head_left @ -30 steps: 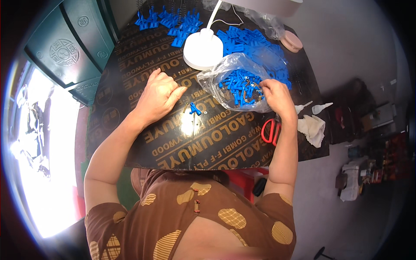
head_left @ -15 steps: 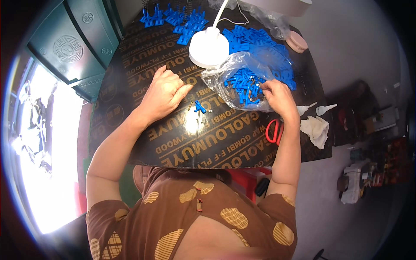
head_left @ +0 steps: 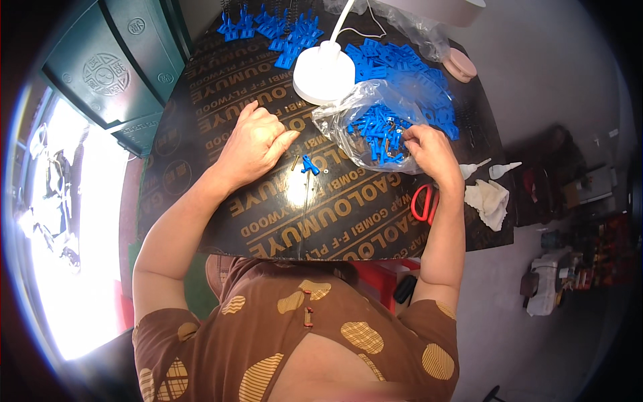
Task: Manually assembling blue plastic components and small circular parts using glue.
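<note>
Pinching right hand [head_left: 432, 149] inside clear bag [head_left: 348, 120] of blue clips [head_left: 375, 130]; left hand [head_left: 251, 144] loosely curled, empty

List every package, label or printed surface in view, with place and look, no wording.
Clear plastic bag: under the right hand, crumpled, holds small blue parts.
Second clear bag: far table edge, crumpled.
Printed table board: dark, repeated yellowish lettering.
Green panels: left of table, embossed round emblems.
</note>
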`<state>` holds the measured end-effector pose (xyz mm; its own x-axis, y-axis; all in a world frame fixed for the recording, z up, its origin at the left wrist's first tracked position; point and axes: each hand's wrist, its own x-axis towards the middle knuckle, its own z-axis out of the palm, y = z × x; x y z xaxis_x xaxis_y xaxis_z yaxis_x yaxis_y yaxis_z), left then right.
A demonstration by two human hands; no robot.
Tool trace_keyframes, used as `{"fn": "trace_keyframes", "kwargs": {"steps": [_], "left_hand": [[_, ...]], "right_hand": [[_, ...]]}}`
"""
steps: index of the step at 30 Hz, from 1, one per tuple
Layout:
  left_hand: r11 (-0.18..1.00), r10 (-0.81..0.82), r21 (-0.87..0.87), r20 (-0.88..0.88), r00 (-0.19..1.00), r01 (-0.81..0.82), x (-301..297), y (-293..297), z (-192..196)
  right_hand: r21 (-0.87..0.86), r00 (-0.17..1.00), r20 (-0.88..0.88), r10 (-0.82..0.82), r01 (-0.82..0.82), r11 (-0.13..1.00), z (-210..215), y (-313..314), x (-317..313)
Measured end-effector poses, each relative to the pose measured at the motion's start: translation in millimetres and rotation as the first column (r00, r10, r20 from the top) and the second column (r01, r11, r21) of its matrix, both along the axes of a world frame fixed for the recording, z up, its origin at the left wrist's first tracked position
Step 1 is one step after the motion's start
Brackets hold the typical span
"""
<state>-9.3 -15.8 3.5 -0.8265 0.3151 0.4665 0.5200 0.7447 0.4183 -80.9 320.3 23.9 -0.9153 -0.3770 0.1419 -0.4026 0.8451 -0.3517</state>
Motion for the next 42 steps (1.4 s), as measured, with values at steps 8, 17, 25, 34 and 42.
{"fn": "trace_keyframes", "kwargs": {"steps": [8, 17, 25, 34, 42], "left_hand": [[1.000, -0.004, 0.001, -0.007, 1.000, 0.004, -0.4, 0.3, -0.7], [1.000, -0.016, 0.008, -0.009, 1.000, 0.016, -0.4, -0.8, -2.3], [1.000, -0.017, 0.025, -0.022, 1.000, 0.018, -0.1, -1.0, -2.5], [1.000, -0.010, 0.017, -0.013, 1.000, 0.010, -0.3, 1.5, -0.9], [1.000, -0.013, 0.019, 0.028, 1.000, 0.012, -0.7, -0.7, -0.5]], "right_hand": [[0.003, 1.000, -0.007, -0.028, 0.028, 1.000, 1.8, -0.6, 0.3], [-0.051, 0.994, -0.096, -0.052, 0.048, 0.998, -5.0, 3.4, -2.2], [-0.097, 0.994, -0.073, -0.081, 0.073, 0.993, 5.9, -5.7, 1.0], [-0.376, 0.914, -0.392, -0.101, -0.059, 0.925, 11.9, -11.2, 0.6], [-0.642, 0.784, -0.426, -0.453, 0.091, 0.761, 17.9, 15.4, -16.7]]}}
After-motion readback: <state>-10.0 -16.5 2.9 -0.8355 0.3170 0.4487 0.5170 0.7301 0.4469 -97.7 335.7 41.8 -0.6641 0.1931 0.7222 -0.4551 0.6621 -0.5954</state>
